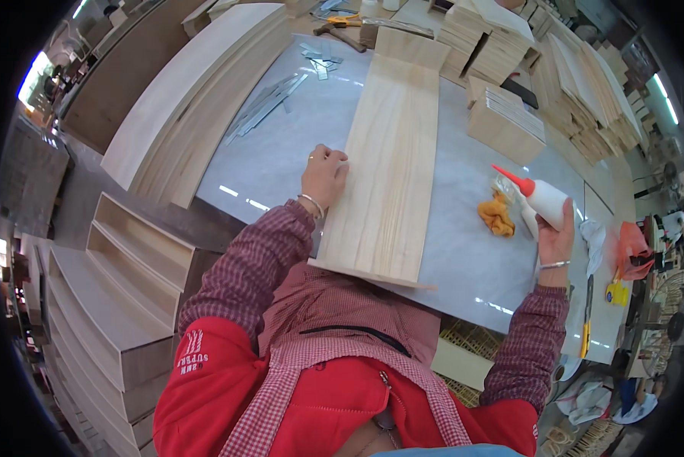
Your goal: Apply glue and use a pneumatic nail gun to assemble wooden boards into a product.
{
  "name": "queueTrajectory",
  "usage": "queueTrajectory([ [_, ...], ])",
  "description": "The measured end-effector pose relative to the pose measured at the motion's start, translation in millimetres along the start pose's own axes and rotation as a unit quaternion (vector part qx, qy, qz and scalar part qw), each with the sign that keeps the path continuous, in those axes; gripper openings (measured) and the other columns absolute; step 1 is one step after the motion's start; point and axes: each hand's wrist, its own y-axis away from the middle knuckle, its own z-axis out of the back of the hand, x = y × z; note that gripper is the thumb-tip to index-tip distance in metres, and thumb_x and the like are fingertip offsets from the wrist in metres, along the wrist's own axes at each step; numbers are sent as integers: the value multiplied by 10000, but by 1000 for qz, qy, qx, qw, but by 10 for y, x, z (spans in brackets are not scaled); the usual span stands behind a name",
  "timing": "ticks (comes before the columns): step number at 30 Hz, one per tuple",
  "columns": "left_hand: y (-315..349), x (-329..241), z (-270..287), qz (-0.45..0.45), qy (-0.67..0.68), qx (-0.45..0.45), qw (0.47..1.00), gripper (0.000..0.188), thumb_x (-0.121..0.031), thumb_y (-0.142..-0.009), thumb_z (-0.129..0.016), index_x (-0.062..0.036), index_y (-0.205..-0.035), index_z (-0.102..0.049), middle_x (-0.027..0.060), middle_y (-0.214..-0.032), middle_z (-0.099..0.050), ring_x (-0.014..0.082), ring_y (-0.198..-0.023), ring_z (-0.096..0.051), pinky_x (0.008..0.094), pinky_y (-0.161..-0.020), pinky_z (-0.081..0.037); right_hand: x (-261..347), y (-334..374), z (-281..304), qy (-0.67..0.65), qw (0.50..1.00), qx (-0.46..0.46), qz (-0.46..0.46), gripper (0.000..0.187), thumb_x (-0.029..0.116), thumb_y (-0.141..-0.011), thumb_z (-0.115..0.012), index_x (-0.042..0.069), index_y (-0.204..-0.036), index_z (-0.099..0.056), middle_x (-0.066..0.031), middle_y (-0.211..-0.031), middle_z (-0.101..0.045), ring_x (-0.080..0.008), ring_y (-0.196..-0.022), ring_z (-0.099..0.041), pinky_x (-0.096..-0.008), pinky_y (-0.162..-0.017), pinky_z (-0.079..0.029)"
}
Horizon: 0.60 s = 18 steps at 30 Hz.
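Note:
A long pale wooden board lies on the table, with a short upright end piece at its far end. Across the near end, close to my body, runs a thin wooden strip. My left hand is closed at the board's left edge, fingers curled and fingertips against it. Over the right side of the table, my right hand grips a white glue bottle with a red nozzle pointing up and left. Below the nozzle lies a crumpled orange-yellow cloth.
Thin grey strips lie left of the board; a hammer is beyond. Tall curved panels stand along the left edge. Small wooden blocks are stacked at right. A yellow-handled tool lies by my right arm; drawer-like boxes stand lower left.

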Motion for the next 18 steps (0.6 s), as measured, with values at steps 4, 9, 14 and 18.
queueTrajectory([
  [4,13,25,-73,-137,-79,15,987,333,-190,-805,-594,-53,-1104,-547,105,-1193,-493,266,-1065,-465,351,-883,-388,-72,-258,-807,14,999,47,-22,533,248,-793,-696,-73,-1146,-459,-207,-1118,-536,-329,-1012,-561,-385,-809,-526],
  [9,21,31,-154,-213,-68,59,973,413,-271,-831,-572,-52,-1178,-528,129,-1325,-425,307,-1264,-354,385,-1034,-290,-351,-995,-1674,52,989,136,23,538,205,-787,-697,-98,-1151,-442,-245,-1117,-523,-380,-1008,-557,-457,-838,-525],
  [14,36,22,-139,-194,-59,93,975,455,-299,-846,-549,-43,-1220,-511,137,-1357,-405,313,-1328,-290,394,-1091,-227,-737,-1648,-2487,20,987,161,-20,548,147,-761,-719,-130,-1135,-429,-259,-1103,-519,-388,-984,-568,-449,-794,-554],
  [18,-7,30,-134,-181,-49,106,976,463,-301,-847,-546,-37,-1226,-508,138,-1357,-406,313,-1334,-282,403,-1099,-220,-1083,-1947,-3014,56,987,149,-5,564,168,-743,-733,-118,-1133,-442,-246,-1074,-537,-383,-937,-592,-418,-735,-578],
])
